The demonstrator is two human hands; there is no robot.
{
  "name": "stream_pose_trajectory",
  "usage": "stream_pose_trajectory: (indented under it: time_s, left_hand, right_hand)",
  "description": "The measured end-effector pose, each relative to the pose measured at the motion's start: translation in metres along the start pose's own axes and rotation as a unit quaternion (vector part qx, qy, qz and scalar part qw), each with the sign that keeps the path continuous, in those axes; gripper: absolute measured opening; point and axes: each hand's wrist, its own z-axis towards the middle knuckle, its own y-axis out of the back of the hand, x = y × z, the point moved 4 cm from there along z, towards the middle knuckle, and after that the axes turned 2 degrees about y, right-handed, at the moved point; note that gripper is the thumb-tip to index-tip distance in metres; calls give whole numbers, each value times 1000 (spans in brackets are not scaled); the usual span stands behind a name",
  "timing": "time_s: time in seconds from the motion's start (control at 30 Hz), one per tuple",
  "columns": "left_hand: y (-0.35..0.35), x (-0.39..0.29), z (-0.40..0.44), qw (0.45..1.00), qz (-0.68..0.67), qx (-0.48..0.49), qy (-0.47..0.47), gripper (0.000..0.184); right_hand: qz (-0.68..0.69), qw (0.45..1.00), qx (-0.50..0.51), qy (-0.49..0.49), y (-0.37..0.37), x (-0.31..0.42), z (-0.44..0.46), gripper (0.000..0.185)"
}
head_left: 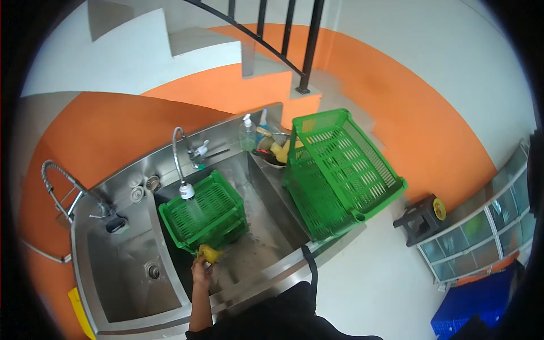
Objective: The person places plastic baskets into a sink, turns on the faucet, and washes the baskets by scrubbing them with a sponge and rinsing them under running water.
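Note:
My left hand [202, 268] reaches over the front of the right sink basin [266, 241], its fingers closed on a yellow sponge or cloth [209, 254]. Just beyond it, a green plastic crate [204, 209] lies in the basin, close to the sponge. Water runs from the flexible faucet [186, 190] onto the crate's slatted surface. My right hand is out of view.
A larger green crate [345, 170] stands tilted on the right of the sink. Behind are a soap bottle [247, 133] and a bowl of utensils [275, 165]. Further left are another basin [124, 277] and faucet [85, 195]. A stool [419, 220] stands right.

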Motion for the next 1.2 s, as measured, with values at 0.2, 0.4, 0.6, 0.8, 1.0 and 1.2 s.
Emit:
stream_pose_trajectory:
  time_s: [0.2,0.4,0.6,0.8,1.0,1.2]
  left_hand:
    - [22,6,-1,999,-14,-15,-26,32]
    - [29,9,-8,999,-24,-46,13,30]
    - [28,19,-5,998,-40,-53,7,32]
    - [23,21,1,998,-47,-37,22,34]
    - [5,46,88,964,-72,254,-23,43]
    - [-228,90,-8,883,223,405,81,44]
  right_hand:
    - [-47,998,5,33,-14,26,45,45]
    - [-100,995,19,12,-9,12,48,44]
    - [-222,955,131,-148,31,-125,-37,42]
    - [-127,947,244,-164,106,-122,-144,32]
    - [-278,940,-107,-167,28,-292,-61,57]
    - [-128,962,-189,-151,12,-162,-118,51]
